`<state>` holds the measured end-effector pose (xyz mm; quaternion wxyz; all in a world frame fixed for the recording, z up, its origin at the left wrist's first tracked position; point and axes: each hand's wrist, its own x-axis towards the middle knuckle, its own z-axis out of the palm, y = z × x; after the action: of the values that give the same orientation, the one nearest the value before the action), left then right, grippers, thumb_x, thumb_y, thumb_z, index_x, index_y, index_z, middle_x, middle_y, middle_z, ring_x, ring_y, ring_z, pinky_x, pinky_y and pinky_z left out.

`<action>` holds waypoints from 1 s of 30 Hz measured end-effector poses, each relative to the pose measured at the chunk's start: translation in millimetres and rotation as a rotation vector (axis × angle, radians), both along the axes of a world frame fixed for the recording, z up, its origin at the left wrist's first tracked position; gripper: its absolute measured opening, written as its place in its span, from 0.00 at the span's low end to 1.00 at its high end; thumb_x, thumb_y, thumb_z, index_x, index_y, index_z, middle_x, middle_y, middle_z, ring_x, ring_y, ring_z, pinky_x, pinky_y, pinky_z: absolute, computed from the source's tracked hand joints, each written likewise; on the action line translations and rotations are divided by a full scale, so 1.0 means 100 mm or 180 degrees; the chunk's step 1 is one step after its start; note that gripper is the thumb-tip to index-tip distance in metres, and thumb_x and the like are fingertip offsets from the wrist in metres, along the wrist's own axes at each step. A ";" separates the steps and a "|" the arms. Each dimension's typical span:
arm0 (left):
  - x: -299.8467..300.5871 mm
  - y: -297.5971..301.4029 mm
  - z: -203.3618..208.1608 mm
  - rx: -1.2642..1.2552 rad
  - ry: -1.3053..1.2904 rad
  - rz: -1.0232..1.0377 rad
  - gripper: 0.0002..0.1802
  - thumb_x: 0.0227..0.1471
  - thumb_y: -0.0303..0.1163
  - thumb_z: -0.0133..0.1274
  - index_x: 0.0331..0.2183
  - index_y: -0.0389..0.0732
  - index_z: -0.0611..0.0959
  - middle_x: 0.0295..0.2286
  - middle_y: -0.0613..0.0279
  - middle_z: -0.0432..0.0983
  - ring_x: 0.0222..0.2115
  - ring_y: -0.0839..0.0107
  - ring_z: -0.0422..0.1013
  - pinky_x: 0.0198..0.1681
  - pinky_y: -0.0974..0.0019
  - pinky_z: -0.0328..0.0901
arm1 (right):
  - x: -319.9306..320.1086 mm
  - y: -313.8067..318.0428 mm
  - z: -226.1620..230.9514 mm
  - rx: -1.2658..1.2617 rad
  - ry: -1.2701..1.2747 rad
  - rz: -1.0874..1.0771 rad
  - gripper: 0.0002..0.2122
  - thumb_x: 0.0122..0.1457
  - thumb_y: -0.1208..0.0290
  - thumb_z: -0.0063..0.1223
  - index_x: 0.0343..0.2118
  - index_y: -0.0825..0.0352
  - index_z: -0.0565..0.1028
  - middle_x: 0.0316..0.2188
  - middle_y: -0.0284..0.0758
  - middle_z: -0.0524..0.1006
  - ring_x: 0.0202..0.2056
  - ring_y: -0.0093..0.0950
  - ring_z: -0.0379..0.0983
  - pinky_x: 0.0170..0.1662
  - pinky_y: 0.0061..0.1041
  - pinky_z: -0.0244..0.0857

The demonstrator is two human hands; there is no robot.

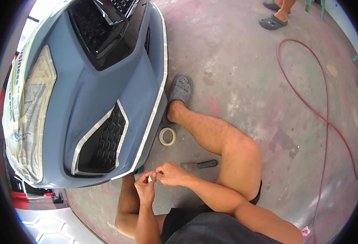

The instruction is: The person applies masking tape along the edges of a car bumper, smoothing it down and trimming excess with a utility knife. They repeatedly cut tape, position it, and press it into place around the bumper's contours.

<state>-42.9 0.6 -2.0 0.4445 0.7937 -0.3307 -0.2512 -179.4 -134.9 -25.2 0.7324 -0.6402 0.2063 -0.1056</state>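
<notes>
My left hand [145, 188] and my right hand [171, 175] meet close to the lower edge of a grey car bumper [140, 87]. Between their pinched fingertips shows a small whitish piece of masking tape [149, 178], mostly hidden by the fingers. Strips of masking tape [154, 110] run along the bumper's lower lip and frame the black honeycomb grille [108, 134]. On the floor, a roll of masking tape [168, 142] lies on its side beside my foot. A scraper with a dark handle [207, 164] rests just beyond my right forearm.
Newspaper and tape cover the headlight [34, 105]. My right leg [223, 134] is bent, its clog [182, 88] next to the bumper. A red hose [327, 101] loops over the stained concrete floor [236, 81]. Another person's feet in clogs [273, 22] stand at the far right.
</notes>
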 end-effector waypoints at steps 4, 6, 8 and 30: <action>0.04 0.11 0.11 0.0234 -0.0948 -0.0310 0.08 0.58 0.28 0.65 0.35 0.32 0.87 0.27 0.59 0.79 0.28 0.71 0.74 0.33 0.67 0.68 | 0.06 0.15 0.00 -0.0447 -0.0108 -0.0299 0.11 0.61 0.69 0.50 0.32 0.68 0.82 0.23 0.46 0.82 0.28 0.43 0.80 0.35 0.43 0.71; -0.03 0.05 0.26 0.0387 -0.1604 -0.0474 0.07 0.56 0.27 0.64 0.33 0.32 0.87 0.26 0.51 0.79 0.27 0.61 0.76 0.31 0.60 0.67 | 0.08 0.22 0.00 -0.0726 -0.0101 -0.0416 0.10 0.60 0.69 0.51 0.34 0.68 0.83 0.26 0.49 0.82 0.31 0.48 0.80 0.36 0.45 0.71; -0.04 0.08 0.24 0.0401 -0.1781 -0.0440 0.06 0.56 0.26 0.63 0.34 0.32 0.87 0.27 0.50 0.79 0.27 0.58 0.76 0.32 0.59 0.68 | 0.11 0.24 0.01 -0.0873 0.0005 -0.0359 0.10 0.59 0.69 0.51 0.34 0.67 0.83 0.28 0.51 0.81 0.33 0.52 0.79 0.37 0.48 0.70; 0.78 0.70 0.22 -0.0999 0.1039 0.1167 0.13 0.62 0.28 0.59 0.46 0.30 0.85 0.33 0.62 0.82 0.32 0.76 0.75 0.37 0.72 0.69 | 0.45 1.00 -0.53 -0.2752 0.0891 0.0234 0.14 0.65 0.61 0.53 0.42 0.65 0.83 0.38 0.47 0.82 0.35 0.46 0.82 0.40 0.46 0.75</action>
<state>35.0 71.1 20.2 0.6471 0.7109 -0.1407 -0.2369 -134.3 -35.4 -78.5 0.3662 -0.9022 0.2175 -0.0685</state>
